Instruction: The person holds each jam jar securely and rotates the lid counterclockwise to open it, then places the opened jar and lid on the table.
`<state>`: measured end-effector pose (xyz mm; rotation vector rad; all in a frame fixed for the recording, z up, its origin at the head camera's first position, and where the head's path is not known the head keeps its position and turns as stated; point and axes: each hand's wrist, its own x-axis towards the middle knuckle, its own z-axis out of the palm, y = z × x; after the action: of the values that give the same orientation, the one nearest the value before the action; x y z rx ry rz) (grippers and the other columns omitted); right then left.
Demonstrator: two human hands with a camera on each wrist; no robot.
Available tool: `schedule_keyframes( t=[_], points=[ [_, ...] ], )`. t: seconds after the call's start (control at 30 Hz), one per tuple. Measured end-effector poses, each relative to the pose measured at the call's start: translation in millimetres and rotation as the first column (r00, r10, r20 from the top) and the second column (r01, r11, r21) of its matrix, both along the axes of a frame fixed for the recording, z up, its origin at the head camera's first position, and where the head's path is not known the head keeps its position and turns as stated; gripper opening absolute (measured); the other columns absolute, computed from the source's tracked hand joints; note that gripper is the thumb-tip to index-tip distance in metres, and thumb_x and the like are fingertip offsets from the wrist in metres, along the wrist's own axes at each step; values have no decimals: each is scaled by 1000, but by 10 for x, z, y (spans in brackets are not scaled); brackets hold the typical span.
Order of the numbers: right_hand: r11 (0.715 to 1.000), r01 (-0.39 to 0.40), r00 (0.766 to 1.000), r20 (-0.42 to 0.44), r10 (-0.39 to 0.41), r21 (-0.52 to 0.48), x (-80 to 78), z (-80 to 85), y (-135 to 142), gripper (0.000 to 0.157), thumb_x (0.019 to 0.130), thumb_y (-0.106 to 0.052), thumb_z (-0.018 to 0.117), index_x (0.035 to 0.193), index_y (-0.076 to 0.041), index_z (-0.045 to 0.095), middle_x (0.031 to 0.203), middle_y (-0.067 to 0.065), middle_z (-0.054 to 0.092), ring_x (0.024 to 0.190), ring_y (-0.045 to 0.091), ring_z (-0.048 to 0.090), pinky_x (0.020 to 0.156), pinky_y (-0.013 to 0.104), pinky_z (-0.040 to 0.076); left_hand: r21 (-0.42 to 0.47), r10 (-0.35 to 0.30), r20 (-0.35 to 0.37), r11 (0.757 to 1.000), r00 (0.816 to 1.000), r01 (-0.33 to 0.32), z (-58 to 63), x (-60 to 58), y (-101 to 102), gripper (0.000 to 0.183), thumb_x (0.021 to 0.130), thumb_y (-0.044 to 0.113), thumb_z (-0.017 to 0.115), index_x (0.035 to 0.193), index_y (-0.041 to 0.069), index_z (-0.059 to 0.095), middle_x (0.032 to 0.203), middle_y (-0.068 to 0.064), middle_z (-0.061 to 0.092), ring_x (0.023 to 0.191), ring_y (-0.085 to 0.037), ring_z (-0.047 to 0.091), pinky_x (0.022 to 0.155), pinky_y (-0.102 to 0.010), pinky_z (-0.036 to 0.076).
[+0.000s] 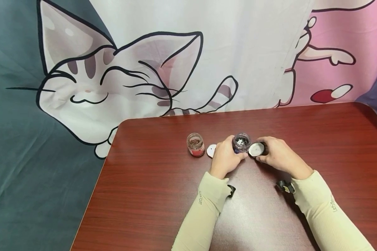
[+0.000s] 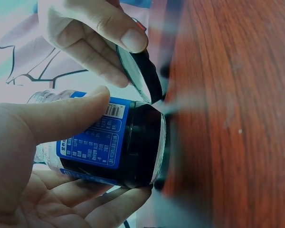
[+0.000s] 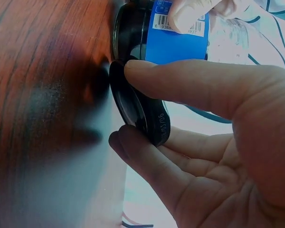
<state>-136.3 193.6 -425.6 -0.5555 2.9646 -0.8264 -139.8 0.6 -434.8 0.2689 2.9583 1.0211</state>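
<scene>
My left hand [image 1: 225, 156] grips a glass jar [image 1: 241, 141] with a blue label [image 2: 92, 137] and dark contents low inside. The jar is uncapped and stands upright on the table. In my right hand [image 1: 278, 153] is a black lid [image 3: 145, 111], pinched at its edge between thumb and fingers. Its white inner face [image 1: 256, 149] tilts up toward the head view, just right of the jar. In the left wrist view the lid's lower edge sits close beside the jar's base; whether they touch I cannot tell.
Left of my left hand stands a second open jar [image 1: 196, 144] with brown contents and a red label. Between it and the hand lies a white-faced lid [image 1: 211, 150]. The reddish-brown table [image 1: 150, 195] ends at a cartoon-print cloth [image 1: 138, 73] behind.
</scene>
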Motion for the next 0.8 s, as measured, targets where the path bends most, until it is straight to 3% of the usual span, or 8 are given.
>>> schedule_keyframes(
  t=[0.5, 0.8],
  points=[
    [1000, -8, 1000, -26, 8, 9, 13, -49, 7, 54, 74, -7, 83, 118, 14, 61, 113, 30, 65, 103, 44, 64, 89, 57, 49, 23, -6, 10, 1000, 1000, 6, -13, -2, -8, 52, 74, 33, 90, 116, 15, 66, 99, 1, 73, 95, -17, 69, 82, -32, 52],
    [1000, -7, 1000, -18, 7, 23, 7, -73, 7, 53, 74, -8, 84, 118, 12, 62, 113, 28, 66, 102, 42, 64, 88, 56, 49, 19, 5, 28, 1000, 1000, -6, 6, -2, -14, 53, 74, 34, 90, 117, 15, 66, 100, 1, 73, 96, -17, 69, 83, -32, 52]
  ],
)
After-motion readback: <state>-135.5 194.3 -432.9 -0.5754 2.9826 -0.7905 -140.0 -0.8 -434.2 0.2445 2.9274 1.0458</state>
